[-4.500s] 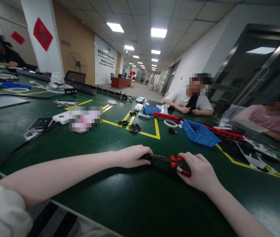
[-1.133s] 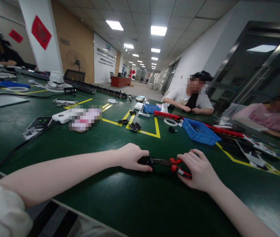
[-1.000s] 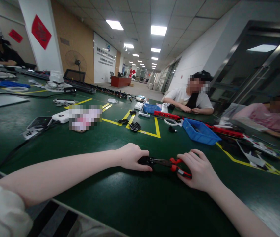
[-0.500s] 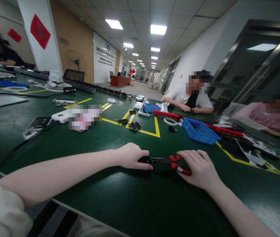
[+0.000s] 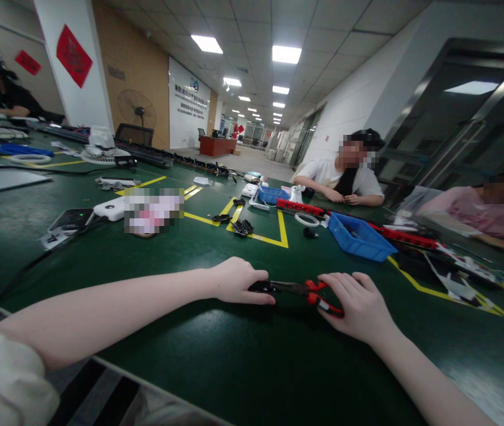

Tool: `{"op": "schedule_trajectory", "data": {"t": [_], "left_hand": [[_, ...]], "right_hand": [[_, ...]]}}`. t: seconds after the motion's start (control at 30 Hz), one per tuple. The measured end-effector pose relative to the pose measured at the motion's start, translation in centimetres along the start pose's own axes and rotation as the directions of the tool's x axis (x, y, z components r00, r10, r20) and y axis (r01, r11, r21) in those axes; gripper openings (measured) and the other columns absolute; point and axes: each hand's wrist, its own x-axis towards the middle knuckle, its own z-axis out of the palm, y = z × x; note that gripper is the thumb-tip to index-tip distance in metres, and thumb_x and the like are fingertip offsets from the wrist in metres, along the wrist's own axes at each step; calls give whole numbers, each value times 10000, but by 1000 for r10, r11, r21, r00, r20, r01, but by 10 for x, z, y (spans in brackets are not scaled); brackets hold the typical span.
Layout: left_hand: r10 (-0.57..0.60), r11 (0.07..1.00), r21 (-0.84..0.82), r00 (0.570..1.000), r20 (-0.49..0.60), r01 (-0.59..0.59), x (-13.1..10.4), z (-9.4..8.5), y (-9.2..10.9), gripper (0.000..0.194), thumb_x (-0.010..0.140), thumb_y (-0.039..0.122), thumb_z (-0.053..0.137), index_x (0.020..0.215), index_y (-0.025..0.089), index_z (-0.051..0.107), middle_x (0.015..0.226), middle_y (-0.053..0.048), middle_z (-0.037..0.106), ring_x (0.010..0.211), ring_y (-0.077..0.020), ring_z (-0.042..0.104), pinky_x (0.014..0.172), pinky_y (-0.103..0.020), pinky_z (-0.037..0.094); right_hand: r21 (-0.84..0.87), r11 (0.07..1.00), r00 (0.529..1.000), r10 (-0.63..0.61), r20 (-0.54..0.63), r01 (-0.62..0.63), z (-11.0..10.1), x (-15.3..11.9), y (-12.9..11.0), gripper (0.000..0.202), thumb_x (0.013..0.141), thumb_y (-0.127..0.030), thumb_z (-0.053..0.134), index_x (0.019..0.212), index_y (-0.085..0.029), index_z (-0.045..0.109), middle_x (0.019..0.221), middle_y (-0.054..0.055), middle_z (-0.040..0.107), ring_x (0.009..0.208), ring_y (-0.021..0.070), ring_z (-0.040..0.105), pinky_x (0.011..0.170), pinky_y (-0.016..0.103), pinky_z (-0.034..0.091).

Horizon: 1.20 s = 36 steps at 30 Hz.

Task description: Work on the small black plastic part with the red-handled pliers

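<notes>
My right hand (image 5: 358, 305) is closed around the red-and-black handles of a pair of pliers (image 5: 311, 290), which points left. Between the thumb and fingers of my left hand (image 5: 239, 283) is a small black part (image 5: 261, 287); its exact kind does not show. The jaws of the pliers meet the right end of this part, just above the green table (image 5: 216, 367). Farther off, a pile of small black parts (image 5: 243, 227) lies inside a yellow tape outline, with a few more beside it.
A blue bin (image 5: 360, 239) stands at right, near a white ring (image 5: 307, 219) and a long red strip (image 5: 300, 206). At left lie a phone (image 5: 145, 235), a white device (image 5: 112, 208) and a black cable (image 5: 21, 275). Co-workers sit across the table and at both sides.
Both hands keep their places, with the pliers still at the black part. The fingers of my right hand have shifted very slightly on the handles.
</notes>
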Motion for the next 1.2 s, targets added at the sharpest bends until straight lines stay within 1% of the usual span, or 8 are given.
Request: {"op": "schedule_trajectory", "data": {"t": [0.23, 0.4, 0.6, 0.73, 0.87, 1.03, 1.2], "left_hand": [[-17, 1000, -11, 1000, -20, 17, 0, 3, -1, 490, 856, 668, 435, 891, 201, 578, 618, -13, 618, 543, -182, 609, 453, -231, 295], [-30, 999, -32, 999, -26, 29, -1, 3, -1, 441, 841, 640, 492, 900, 211, 575, 641, -2, 635, 559, -174, 614, 466, -222, 307], [-44, 998, -36, 999, -29, 43, -1, 2, 1, 462, 829, 648, 514, 903, 199, 591, 632, -4, 624, 565, -181, 627, 456, -230, 296], [-20, 998, -55, 1000, -24, 19, 0, 1, 1, 473, 850, 649, 481, 876, 193, 602, 607, -4, 609, 549, -175, 615, 456, -232, 293], [2, 996, -85, 1000, -3, -2, 0, 0, -1, 475, 882, 638, 429, 854, 197, 605, 602, -3, 603, 530, -159, 587, 470, -231, 298], [-15, 993, -120, 1000, 22, 17, 0, -1, -2, 490, 892, 644, 402, 865, 200, 608, 613, -2, 610, 518, -151, 565, 481, -229, 302], [-15, 989, -144, 1000, 19, 18, -1, 0, -3, 506, 904, 642, 376, 864, 196, 613, 594, 1, 595, 511, -151, 564, 488, -233, 308]], "right_hand": [[42, 998, 999, -47, 13, 46, -1, -1, 1, 326, 780, -290, 575, 1047, -104, 579, 927, 138, 689, 822, 236, 637, 806, 393, 402], [91, 995, 998, -46, 35, 43, 0, -1, 2, 325, 769, -289, 579, 1048, -122, 576, 932, 127, 695, 838, 235, 644, 813, 398, 412], [114, 993, 999, -40, 37, 35, 2, -2, 2, 326, 760, -290, 583, 1046, -135, 575, 938, 118, 697, 829, 230, 647, 821, 403, 410], [89, 995, 999, -35, 17, 34, 2, -2, 2, 338, 762, -294, 582, 1060, -137, 553, 940, 119, 692, 836, 236, 645, 830, 412, 405], [70, 998, 1000, 3, 2, -4, 0, -1, 2, 363, 752, -299, 594, 1076, -149, 524, 956, 110, 684, 852, 241, 642, 838, 414, 400], [73, 997, 999, 38, -18, -37, -2, 0, 2, 346, 742, -300, 598, 1044, -157, 509, 935, 103, 673, 815, 235, 640, 833, 414, 403], [68, 996, 998, 52, -27, -50, -2, 1, 1, 336, 750, -300, 588, 1044, -164, 504, 930, 104, 671, 803, 237, 639, 827, 416, 404]]}}
